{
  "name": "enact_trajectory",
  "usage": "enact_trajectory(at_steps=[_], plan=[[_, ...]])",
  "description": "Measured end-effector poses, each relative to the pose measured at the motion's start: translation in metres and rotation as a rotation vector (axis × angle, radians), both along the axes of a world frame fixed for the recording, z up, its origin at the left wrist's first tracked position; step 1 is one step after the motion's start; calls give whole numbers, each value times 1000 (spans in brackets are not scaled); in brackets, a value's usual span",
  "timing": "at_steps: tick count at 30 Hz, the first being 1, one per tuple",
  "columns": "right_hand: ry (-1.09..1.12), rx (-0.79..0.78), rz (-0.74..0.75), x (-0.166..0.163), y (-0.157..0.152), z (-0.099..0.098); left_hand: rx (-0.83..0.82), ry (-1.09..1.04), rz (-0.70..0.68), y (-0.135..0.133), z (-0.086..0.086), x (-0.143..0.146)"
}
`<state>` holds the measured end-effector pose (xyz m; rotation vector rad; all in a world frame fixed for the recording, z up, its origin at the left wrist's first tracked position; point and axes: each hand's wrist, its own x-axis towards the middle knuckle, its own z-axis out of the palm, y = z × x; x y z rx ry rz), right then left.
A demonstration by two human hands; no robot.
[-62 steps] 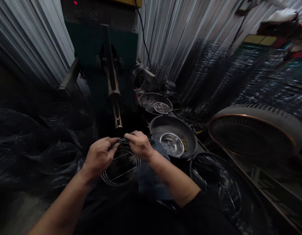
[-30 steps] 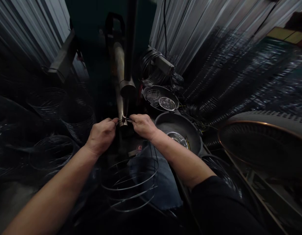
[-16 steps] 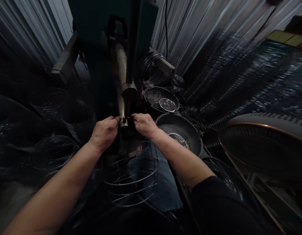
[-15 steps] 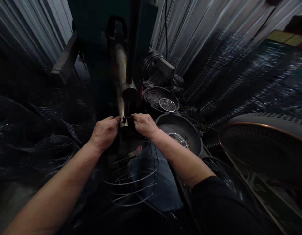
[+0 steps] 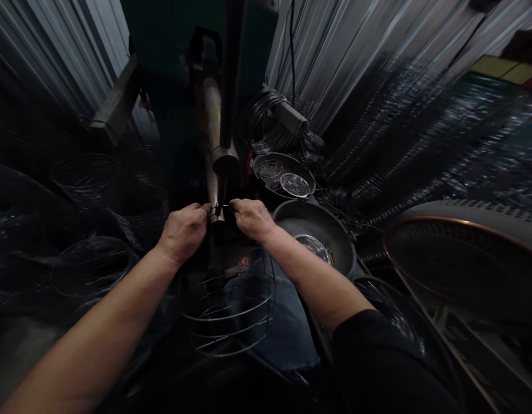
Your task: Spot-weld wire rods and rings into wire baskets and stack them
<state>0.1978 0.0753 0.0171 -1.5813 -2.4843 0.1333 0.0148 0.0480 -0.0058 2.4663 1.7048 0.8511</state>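
Observation:
Between the electrodes of what looks like a spot welder, a thin wire piece (image 5: 225,206) spans from one hand to the other. My left hand (image 5: 186,229) is closed, pinching its left end beside the lower electrode arm (image 5: 217,217). The right end sits in the closed fingertips of my right hand (image 5: 253,218). Just above hangs the upper electrode holder (image 5: 226,163), a dark round cylinder. Below my hands, a round wire basket frame (image 5: 229,316) of several rings is in front of my lap; whether it joins the held wire is too dark to tell.
Two dark pans stand at right: the farther pan (image 5: 259,178) bears small wire parts, the nearer pan (image 5: 287,215) a shiny round dish. Stacks of wire rings (image 5: 139,213) are at left. A large round fan-like housing (image 5: 459,270) is far right, with stacked wire goods (image 5: 421,144) behind.
Both hands keep their pinch on the wire and shift only very slightly. The wire frame below appears slightly higher and further left.

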Motion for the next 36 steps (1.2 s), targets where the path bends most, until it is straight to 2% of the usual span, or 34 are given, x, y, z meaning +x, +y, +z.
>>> enact_trajectory(at_steps=[6,10,12,14,17,19,22,24,30,36], plan=[[-21,13,-9,0,-1,0,-20,44,21,-2,2,3],[28,19,-19,-1,-1,-3,-85,-90,27,-5,5,6],[105,15,-21,0,1,-6,-159,-347,76,-9,6,5],[272,-23,-12,4,4,-9,-311,-745,164,-15,7,2],[687,-235,-84,13,6,-15,-556,-1278,246,-24,5,-1],[985,-415,-195,17,5,-19,-609,-1438,252,-28,4,-1],[1305,-561,-335,19,0,-22,-598,-1496,254,-28,3,-1],[1404,-590,-385,17,-2,-21,-592,-1509,258,-26,4,0],[1433,-622,-404,16,-1,-18,-606,-1520,292,-26,9,1],[1435,-632,-416,17,0,-17,-561,-1547,261,-24,7,1]])
